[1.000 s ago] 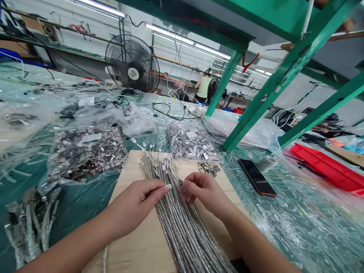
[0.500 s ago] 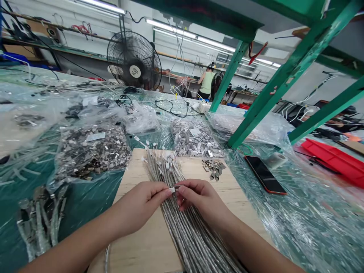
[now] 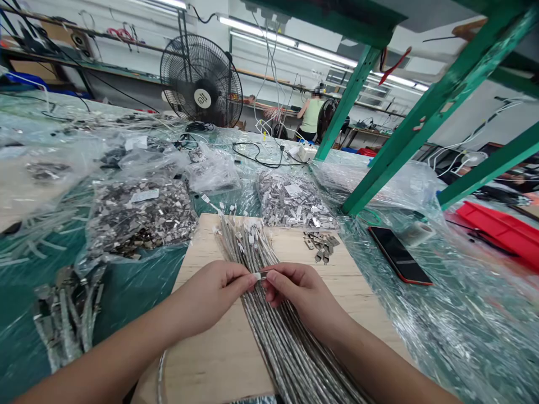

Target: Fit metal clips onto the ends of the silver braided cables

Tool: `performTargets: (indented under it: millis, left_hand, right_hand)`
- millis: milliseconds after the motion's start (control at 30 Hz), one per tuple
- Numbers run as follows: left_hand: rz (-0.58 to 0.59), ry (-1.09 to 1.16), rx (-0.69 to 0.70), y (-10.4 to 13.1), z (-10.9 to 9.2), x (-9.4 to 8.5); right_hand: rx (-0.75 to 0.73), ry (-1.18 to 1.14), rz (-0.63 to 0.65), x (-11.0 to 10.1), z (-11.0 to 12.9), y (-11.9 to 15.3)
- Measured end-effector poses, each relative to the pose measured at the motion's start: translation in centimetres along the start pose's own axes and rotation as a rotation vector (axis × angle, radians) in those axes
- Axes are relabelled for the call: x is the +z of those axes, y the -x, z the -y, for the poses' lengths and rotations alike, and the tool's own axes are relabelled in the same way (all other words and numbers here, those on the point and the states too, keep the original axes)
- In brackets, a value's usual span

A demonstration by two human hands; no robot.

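My left hand (image 3: 214, 294) pinches a white cable connector (image 3: 257, 276) between thumb and forefinger. Opposite it, my right hand (image 3: 301, 294) is closed on a small metal connector shell (image 3: 264, 275), which meets the white end; how far the two overlap I cannot tell. Beneath both hands, a thick bundle of silvery braided cables (image 3: 278, 342) with white tips runs across a wooden board (image 3: 210, 365). Several loose metal shells (image 3: 322, 247) lie on the board's far right part. Behind it rests a clear bag of metal shells (image 3: 295, 205).
Another bag of metal parts (image 3: 143, 216) lies at the left, above a cluster of cables with metal ends (image 3: 69, 314). To the right are a phone (image 3: 398, 255), a tape roll (image 3: 416, 234) and a red tray (image 3: 501, 233). Green shelf posts (image 3: 353, 106) and a fan (image 3: 202, 84) stand behind.
The view has shifted slightly, so the surroundings sit a little to the right and higher. Both hands keep their pinch, with the white connector and metal shell still end to end.
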State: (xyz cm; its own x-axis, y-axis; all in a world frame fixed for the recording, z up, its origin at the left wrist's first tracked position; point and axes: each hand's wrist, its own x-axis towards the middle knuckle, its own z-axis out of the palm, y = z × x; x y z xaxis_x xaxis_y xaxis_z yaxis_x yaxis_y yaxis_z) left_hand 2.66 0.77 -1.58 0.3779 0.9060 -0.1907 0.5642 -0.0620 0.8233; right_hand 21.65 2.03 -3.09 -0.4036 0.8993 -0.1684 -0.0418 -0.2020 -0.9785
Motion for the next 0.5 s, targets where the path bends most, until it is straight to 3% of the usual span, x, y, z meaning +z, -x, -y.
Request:
performTargets:
  millis: [333,500]
  left_hand:
    - [-0.028,-0.029,0.018,-0.15,0.29,0.4]
    - [-0.034,-0.004,0.014,-0.28,0.24,0.6]
  right_hand:
    - [0.019,0.018,-0.013,-0.04,-0.43,-0.17]
    - [-0.009,0.084,0.052,-0.02,-0.49,-0.21]
